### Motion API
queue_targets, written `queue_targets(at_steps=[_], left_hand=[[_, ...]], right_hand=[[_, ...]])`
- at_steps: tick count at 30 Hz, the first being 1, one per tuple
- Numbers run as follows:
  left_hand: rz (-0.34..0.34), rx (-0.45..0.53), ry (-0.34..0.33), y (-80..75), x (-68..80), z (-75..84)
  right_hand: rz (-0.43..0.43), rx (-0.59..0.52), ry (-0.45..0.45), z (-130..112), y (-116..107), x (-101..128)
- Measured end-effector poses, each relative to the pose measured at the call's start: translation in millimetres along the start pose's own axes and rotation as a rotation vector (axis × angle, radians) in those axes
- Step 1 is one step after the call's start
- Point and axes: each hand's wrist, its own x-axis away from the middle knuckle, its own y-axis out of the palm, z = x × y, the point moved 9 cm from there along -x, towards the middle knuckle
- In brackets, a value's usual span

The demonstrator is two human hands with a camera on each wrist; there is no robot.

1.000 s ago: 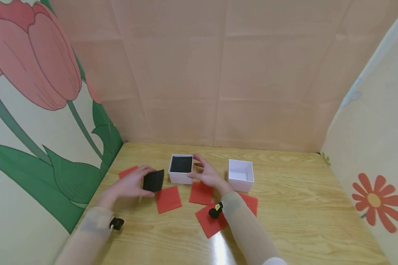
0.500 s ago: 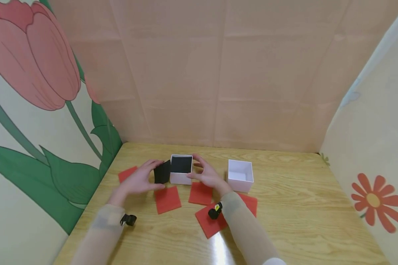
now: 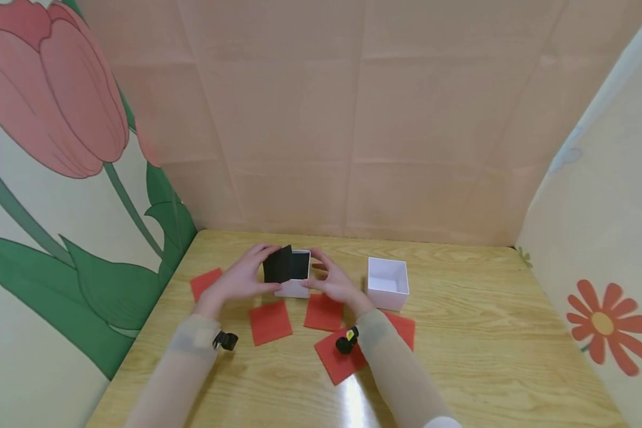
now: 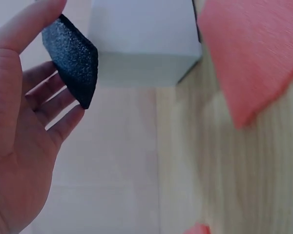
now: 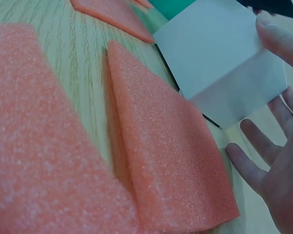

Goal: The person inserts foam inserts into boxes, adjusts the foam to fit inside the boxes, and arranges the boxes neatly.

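My left hand pinches a black foam square and holds it tilted over the left rim of a small white box with a black inside. In the left wrist view the black foam square sits between my thumb and fingers, just in front of the white box. My right hand holds the box's right side with spread fingers; in the right wrist view its thumb touches the box, the fingers beside it.
A second white box, with nothing in it, stands to the right. Several red foam squares lie on the wooden table: one at the left, one and another in front of the boxes. Patterned walls close in three sides.
My left hand has carried the black foam square up and to the right, from the table beside the box to over its left rim. The right hand has stayed at the box.
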Motion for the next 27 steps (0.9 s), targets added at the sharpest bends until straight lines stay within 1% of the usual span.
queue_targets(at_steps=[4, 6, 11, 16, 20, 27], left_hand=[[-0.022, -0.016, 0.018, 2.1, -11.4, 5.6], [-0.04, -0.011, 0.02, 3.9, -16.8, 7.1], [-0.088, -0.036, 0.028, 7.1, -27.5, 10.1], [-0.124, -0.071, 0.024, 9.7, -34.3, 15.9], [-0.15, -0.076, 0.015, 14.0, -41.4, 19.2], [-0.18, -0.105, 0.02, 20.5, -45.9, 17.7]], right_hand=[[-0.007, 0.01, -0.008, 1, 2, -1], [-0.005, 0.01, -0.017, 1, 2, -3], [-0.001, 0.002, -0.03, 1, 3, -4], [-0.007, -0.017, -0.032, 3, 2, -4], [0.006, -0.03, -0.031, 2, -1, -2], [0.022, 0.007, -0.015, 2, -3, -2]])
